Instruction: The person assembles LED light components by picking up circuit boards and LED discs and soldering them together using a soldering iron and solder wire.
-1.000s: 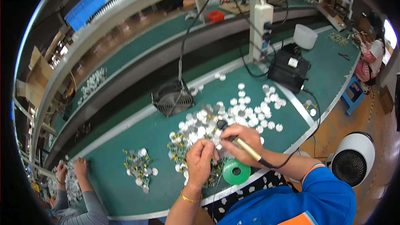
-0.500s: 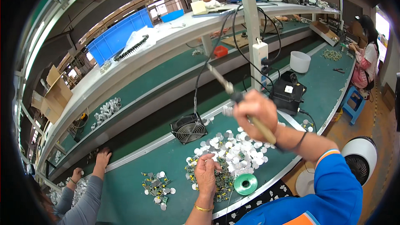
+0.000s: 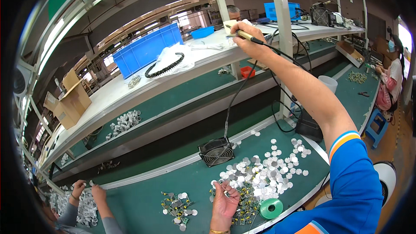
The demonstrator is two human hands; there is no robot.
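Observation:
My right hand is raised high over the white shelf, its fingers closed round the tan handle of a soldering iron. The iron's cord trails back from the handle past my wrist. Low on the green bench, my left hand lies palm up with its fingers loosely curled and apart, and no held thing shows in it. Beside it is a heap of small circuit boards with yellow parts. White and silver discs spread behind, and a green spool sits to the right.
A smaller heap of boards and discs lies left of my hand. A small black fan stands behind the discs. A black box is near my right arm. At far left, a co-worker's hands are over white parts. A post rises mid-bench.
My right hand has lifted the soldering iron up and away, from over the bench to above the shelf. My left hand has turned palm up beside the heap. The whole view has shifted.

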